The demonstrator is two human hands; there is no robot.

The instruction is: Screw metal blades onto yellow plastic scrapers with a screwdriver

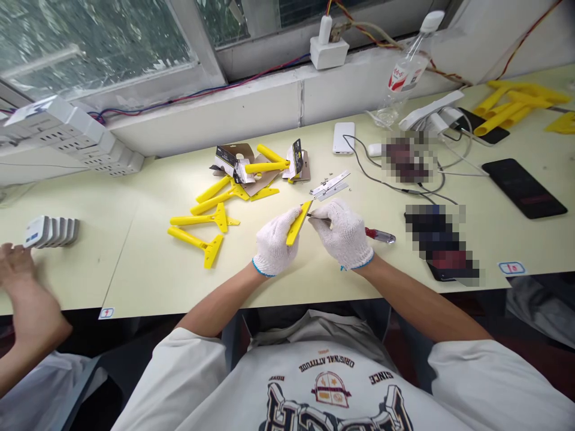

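Over the near part of the table [148,263], the gloved left hand [275,244], its fingers curled closed, grips a yellow scraper [299,224] that slants upward on the side facing the right hand [342,234]. That hand is closed around a screwdriver [381,236], its shaft pointing at the scraper; whether they touch, I cannot tell. Metal blades [331,186] lie just beyond both hands.

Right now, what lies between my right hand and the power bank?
In the head view, metal strips and small screws lie between your right hand and the power bank.
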